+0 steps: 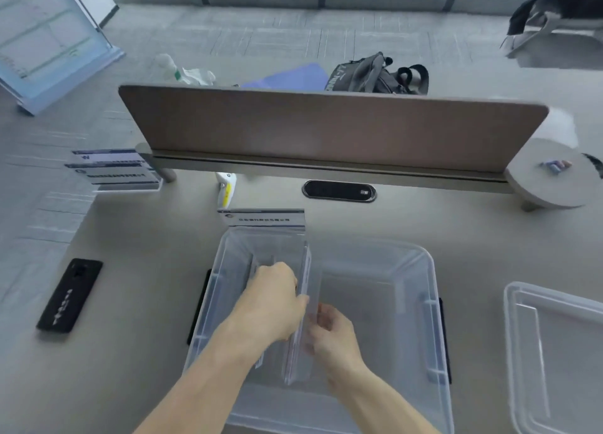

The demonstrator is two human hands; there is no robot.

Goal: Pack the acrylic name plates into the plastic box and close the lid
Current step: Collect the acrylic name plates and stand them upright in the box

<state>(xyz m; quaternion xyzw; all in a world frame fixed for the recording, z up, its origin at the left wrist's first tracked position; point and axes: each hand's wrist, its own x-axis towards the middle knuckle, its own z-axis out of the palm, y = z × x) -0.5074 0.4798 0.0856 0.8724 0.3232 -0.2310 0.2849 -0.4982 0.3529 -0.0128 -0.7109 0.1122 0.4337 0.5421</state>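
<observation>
Black, a flat phone-like device (pixel 69 295) lies at the left of the grey surface (pixel 146 303). Behind it, near the left end of the brown divider panel (pixel 326 128), a stack of acrylic name plates (pixel 114 169) waits. At centre stands the clear plastic box (pixel 421 303), open at the top. One more name plate (pixel 261 217) lies just beyond the box's far wall. Inside the box's left half, the left hand (pixel 272 298) has its grip closed over the top edge of an upright clear plate (pixel 301 319), fingers curled on the left face. The right hand (pixel 332 331) pinches the same plate from the right side, its fingers seen through the acrylic. Another plate appears to stand further left in the box, but blur hides the detail. At far right, the transparent lid (pixel 554 352) rests on the surface, apart from the box.
</observation>
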